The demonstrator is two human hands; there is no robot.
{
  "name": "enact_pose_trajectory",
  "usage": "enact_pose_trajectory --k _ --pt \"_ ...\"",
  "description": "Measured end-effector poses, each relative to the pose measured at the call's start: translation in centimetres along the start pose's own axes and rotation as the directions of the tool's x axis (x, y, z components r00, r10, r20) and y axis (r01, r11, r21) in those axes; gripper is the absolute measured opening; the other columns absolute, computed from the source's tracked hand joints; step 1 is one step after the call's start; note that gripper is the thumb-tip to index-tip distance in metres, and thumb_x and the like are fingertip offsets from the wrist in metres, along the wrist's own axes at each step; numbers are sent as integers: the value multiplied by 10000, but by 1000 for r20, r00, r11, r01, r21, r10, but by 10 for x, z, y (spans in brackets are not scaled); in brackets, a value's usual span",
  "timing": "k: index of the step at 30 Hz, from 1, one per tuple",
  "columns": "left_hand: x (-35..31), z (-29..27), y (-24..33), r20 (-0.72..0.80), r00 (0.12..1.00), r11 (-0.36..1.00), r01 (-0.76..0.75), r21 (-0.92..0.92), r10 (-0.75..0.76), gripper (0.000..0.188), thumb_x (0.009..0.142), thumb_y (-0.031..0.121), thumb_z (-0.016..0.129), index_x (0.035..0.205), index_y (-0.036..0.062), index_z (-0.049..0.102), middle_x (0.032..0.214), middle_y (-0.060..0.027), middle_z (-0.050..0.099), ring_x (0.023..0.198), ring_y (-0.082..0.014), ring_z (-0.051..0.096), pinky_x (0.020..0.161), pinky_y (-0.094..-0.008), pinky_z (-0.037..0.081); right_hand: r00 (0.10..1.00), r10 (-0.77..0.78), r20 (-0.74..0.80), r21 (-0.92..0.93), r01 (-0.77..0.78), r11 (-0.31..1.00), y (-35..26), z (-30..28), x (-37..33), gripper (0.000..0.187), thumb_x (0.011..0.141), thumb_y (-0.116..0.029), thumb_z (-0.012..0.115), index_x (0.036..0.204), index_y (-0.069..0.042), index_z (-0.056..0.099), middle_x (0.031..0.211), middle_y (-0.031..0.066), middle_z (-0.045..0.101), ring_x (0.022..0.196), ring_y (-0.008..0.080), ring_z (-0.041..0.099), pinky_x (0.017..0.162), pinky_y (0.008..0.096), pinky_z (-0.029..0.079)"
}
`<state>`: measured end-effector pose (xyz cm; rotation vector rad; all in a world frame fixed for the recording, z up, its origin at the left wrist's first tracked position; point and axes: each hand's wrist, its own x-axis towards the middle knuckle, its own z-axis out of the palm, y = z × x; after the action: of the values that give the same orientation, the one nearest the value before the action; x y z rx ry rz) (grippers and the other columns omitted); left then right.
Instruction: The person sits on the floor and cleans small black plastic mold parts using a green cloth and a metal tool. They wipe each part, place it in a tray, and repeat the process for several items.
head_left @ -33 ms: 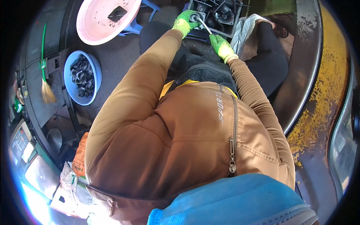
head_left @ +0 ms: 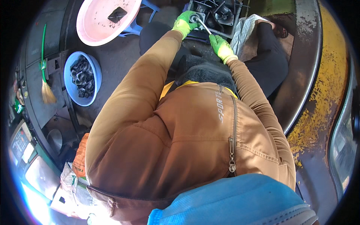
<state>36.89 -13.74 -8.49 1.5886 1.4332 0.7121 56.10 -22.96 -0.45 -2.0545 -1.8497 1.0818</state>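
My left hand (head_left: 184, 25), in a green glove, is closed on the edge of a square-flanged part (head_left: 195, 18) with a round opening in its middle. My right hand (head_left: 222, 48), also gloved in green, grips a slim, pale metal rod tool (head_left: 204, 26). The rod slants up to the left, and its far end is at the part's round opening. Whether the tip goes inside is too small to tell. Just beyond both hands, a dark crate (head_left: 229, 34) holds several black, flanged rubber-like parts (head_left: 224, 17).
A pink basin (head_left: 93, 35) with one black square piece stands at the upper left on a blue stool (head_left: 132, 29). Below it, a blue tub (head_left: 98, 77) holds many black parts. A broom (head_left: 47, 92) is at the left. A yellow, worn machine edge (head_left: 318, 101) curves along the right.
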Motion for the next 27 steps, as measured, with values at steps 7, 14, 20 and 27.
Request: enact_pose_trajectory --k 7,14,20,27 --pt "-1 -17 33 4 998 961 58 271 -61 499 685 314 807 1102 89 647 1010 -90 681 942 -223 630 845 -339 492 902 -327 -284 63 357 932 0 -3 -2 312 958 -329 441 947 -57 594 888 223 623 877 433 572 748 464 446" --pt "19 -29 48 575 763 220 640 -737 -295 472 849 434 626 1218 142 587 944 -97 667 702 -278 641 508 -296 516 889 -26 -457 558 309 770 -8 -12 9 310 978 -289 467 855 -43 610 673 50 543 595 150 494 568 307 399" --pt "19 -13 23 111 974 691 219 -689 -198 436 742 256 778 1136 138 633 1008 -114 664 962 -244 638 864 -323 494 945 -8 -328 468 170 867 -8 -12 7 357 952 -370 484 922 -43 623 756 131 617 705 272 585 682 373 445" --pt "2 -5 8 -14 996 994 92 -50 -93 577 642 151 827 1168 99 597 1071 -93 652 993 -235 618 880 -349 483 995 -98 -33 166 102 981 -6 -5 5 365 935 -399 479 992 -67 619 957 227 627 952 433 571 783 447 446"
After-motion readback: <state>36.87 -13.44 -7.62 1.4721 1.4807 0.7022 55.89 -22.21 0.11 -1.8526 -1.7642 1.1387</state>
